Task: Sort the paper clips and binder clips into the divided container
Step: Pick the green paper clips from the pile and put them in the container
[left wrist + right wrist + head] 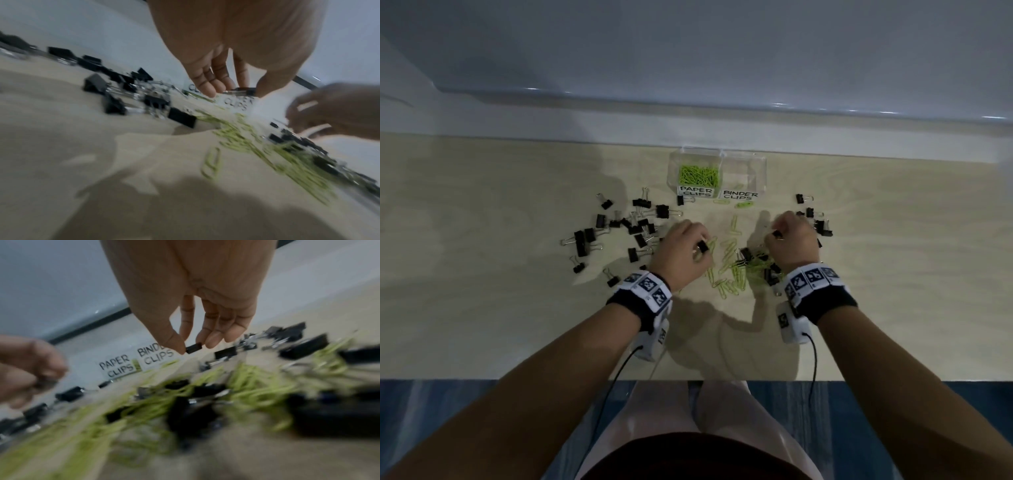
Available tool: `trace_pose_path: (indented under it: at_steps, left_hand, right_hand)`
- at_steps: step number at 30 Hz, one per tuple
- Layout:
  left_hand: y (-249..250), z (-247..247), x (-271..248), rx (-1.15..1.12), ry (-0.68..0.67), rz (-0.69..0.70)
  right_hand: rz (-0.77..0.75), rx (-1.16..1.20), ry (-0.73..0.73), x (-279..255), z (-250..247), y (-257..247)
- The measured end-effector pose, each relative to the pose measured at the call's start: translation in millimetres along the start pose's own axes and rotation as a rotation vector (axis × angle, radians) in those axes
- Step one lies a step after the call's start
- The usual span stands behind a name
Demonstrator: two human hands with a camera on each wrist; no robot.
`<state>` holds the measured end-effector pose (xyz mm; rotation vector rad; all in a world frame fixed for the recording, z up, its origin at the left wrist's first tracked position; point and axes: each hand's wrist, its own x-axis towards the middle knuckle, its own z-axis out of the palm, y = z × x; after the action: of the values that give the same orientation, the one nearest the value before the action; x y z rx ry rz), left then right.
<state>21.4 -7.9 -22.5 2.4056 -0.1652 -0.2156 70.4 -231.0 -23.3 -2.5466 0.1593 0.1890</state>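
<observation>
Both pinching: left hand (681, 251) & right hand (792, 240) each hold a binder clip (193, 348); light, stiff, take by body.

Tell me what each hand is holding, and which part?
The left hand pinches a black binder clip by its body. The right hand pinches another black binder clip, also by its body, between thumb and fingertips.

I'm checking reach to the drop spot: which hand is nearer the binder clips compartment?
Right. The right hand sits just in front of the binder clips compartment; the left hand is farther, nearer and to its left.
</observation>
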Motion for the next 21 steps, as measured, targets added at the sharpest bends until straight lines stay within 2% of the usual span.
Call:
trace_pose_path:
  at_steps: [3, 6, 8, 11, 15, 18, 21]
  left_hand:
    - [-20, -19, 3, 0.100, 0.120, -0.048]
    - [-32, -27, 5, 0.241, 0.119, -0.026]
    - [-29, -25, 11, 0.276, 0.049, 0.040]
    - [-14, -17, 30, 0.333, -0.117, 0.076]
    - [6, -10, 58, 0.431, -0.239, 0.086]
    - [15, -5, 65, 0.527, -0.285, 0.108]
    - [15, -1, 59, 0.552, -0.266, 0.131]
  right_hand:
    - [-0.103, -0.155, 0.009, 5, -3, 8]
    - [-0.298, -0.197, -0.040, 11, 1, -6]
    - [-0.373, -0.227, -0.104, 16, 7, -17]
    - [-0.373, -0.281, -0.197, 22, 19, -29]
    - [-0.383, -0.286, -0.192, 14, 28, -37]
    - [-0.542, -0.230, -0.101, -7, 31, -41]
    - [-0.600, -0.254, -0.163, -28, 36, -36]
